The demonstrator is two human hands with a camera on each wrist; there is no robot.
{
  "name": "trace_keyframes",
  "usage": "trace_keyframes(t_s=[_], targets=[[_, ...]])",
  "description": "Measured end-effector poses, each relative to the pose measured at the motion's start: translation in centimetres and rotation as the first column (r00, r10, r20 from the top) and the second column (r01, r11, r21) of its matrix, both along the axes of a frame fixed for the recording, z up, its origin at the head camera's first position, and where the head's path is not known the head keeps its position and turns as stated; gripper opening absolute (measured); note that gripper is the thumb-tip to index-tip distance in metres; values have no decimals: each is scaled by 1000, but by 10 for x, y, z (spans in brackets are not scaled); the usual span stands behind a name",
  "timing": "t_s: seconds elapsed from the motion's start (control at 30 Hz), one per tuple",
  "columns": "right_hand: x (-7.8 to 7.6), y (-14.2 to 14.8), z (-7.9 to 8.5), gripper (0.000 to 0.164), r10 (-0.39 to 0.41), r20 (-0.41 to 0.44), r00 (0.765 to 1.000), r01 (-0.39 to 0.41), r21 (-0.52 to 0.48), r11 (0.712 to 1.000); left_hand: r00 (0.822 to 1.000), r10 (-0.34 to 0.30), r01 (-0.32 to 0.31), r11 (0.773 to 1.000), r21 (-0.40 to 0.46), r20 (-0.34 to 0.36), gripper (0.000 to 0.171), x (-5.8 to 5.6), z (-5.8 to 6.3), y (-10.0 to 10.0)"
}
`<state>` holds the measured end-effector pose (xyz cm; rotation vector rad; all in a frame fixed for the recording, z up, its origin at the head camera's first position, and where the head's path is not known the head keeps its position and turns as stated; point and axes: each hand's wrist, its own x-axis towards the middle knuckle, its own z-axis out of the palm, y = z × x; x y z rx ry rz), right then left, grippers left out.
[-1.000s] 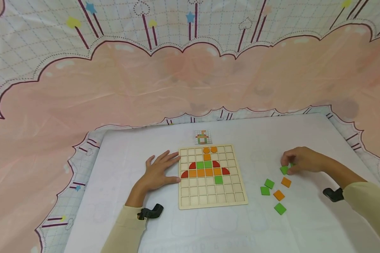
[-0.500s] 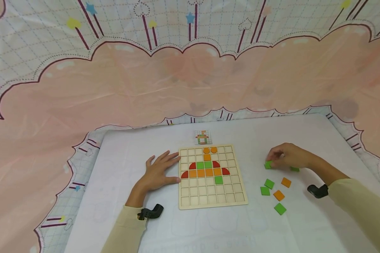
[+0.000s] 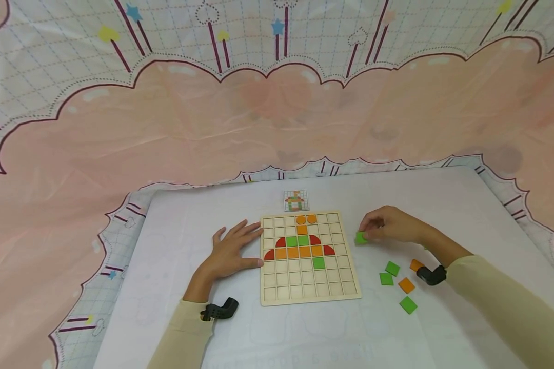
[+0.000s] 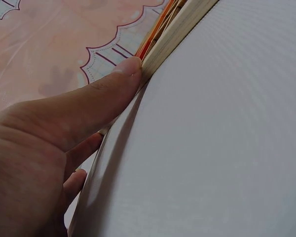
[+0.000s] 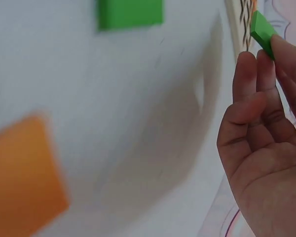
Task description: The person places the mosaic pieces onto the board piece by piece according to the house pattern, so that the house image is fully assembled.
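Observation:
A wooden grid board (image 3: 286, 293) lies mid-table, with red quarter-round, orange and green pieces set in its cells. My left hand (image 3: 231, 252) rests along the board's left edge, fingers spread, thumb and fingertips touching the rim; the thumb against the wood shows in the left wrist view. Just off the board's right edge, my right hand (image 3: 392, 224) pinches a green square tile (image 5: 262, 32) between thumb and fingertips, held above the table. A small picture card (image 3: 296, 200) with a coloured grid pattern lies behind the board.
Loose green tiles (image 3: 386, 279) and orange tiles (image 3: 407, 285) lie right of the board, several in all, partly under the right forearm. A white cloth (image 3: 240, 338) covers the table, and a patterned peach sheet (image 3: 203, 128) hangs behind it.
My right hand has carried the green square tile leftward from the loose tiles to beside the board. My left hand has stayed at the board's edge.

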<state>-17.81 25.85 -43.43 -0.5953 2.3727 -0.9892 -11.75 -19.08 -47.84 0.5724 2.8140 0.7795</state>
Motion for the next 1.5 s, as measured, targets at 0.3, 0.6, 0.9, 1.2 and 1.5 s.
trace_keyframes(t_s=[0.3, 0.6, 0.9, 1.2, 1.5], targets=[[-1, -40, -4, 13, 5, 45, 999, -1, -95, 995, 1000, 2, -2, 1000, -3, 5, 86, 0, 0, 0], [1, -78, -5, 13, 24, 104, 994, -8, -147, 989, 1000, 0, 0, 1000, -5, 6, 87, 0, 0, 0], [5, -106, -6, 11, 45, 123, 991, -21, -190, 982, 1000, -4, 4, 1000, -4, 4, 87, 0, 0, -1], [13, -132, -9, 11, 40, 133, 990, -16, -173, 985, 1000, -8, 8, 1000, -4, 3, 87, -1, -2, -1], [25, -153, -9, 11, 73, 195, 978, -28, -223, 974, 1000, -5, 5, 1000, -4, 2, 86, -2, -3, -1]])
